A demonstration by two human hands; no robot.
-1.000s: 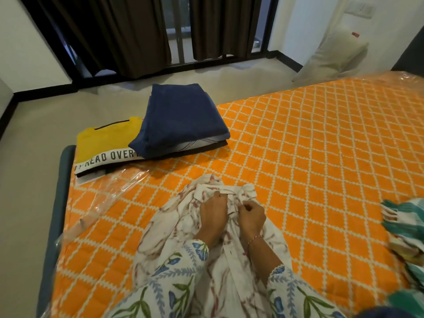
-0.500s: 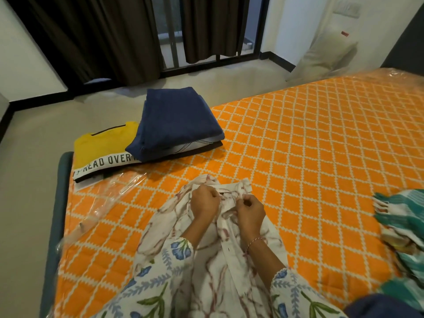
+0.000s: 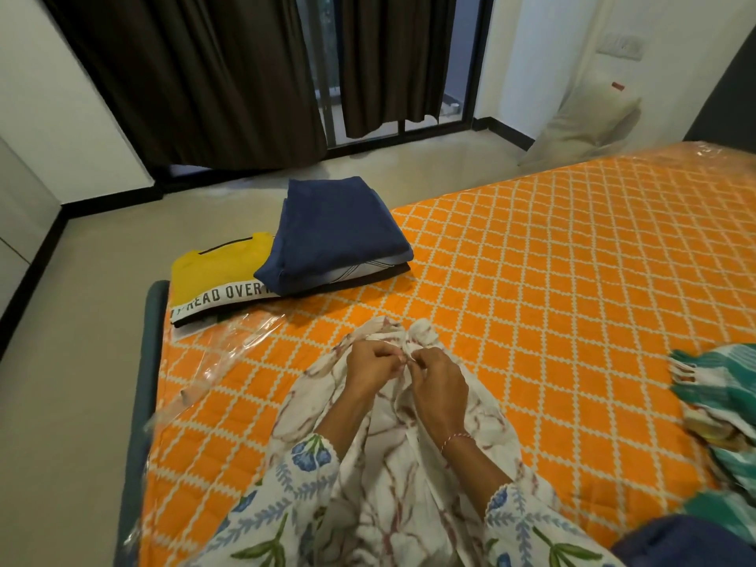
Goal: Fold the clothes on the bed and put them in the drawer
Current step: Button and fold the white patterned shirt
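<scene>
A white shirt with a maroon marbled print [image 3: 392, 476] lies bunched on the orange bed [image 3: 552, 280] in front of me. My left hand [image 3: 370, 368] and my right hand [image 3: 439, 380] meet at its top, near the collar, and each pinches the fabric with fingertips close together. At the bed's far left corner lies a folded yellow T-shirt with black lettering [image 3: 212, 276]. A folded navy garment [image 3: 335, 231] rests beside it on a dark folded piece, partly over the yellow shirt. No drawer is in view.
A green and white fringed cloth [image 3: 720, 403] lies crumpled at the bed's right edge, with a dark blue piece [image 3: 687, 542] at the bottom right. Clear plastic film [image 3: 212, 349] covers the bed's left corner. Beige floor, dark curtains [image 3: 204, 75] and a pillow [image 3: 589, 128] lie beyond.
Both hands stayed at the shirt's collar and drew closer together, fingertips now nearly touching. My view tilted slightly, so the bed and folded stack sit lower in the frame.
</scene>
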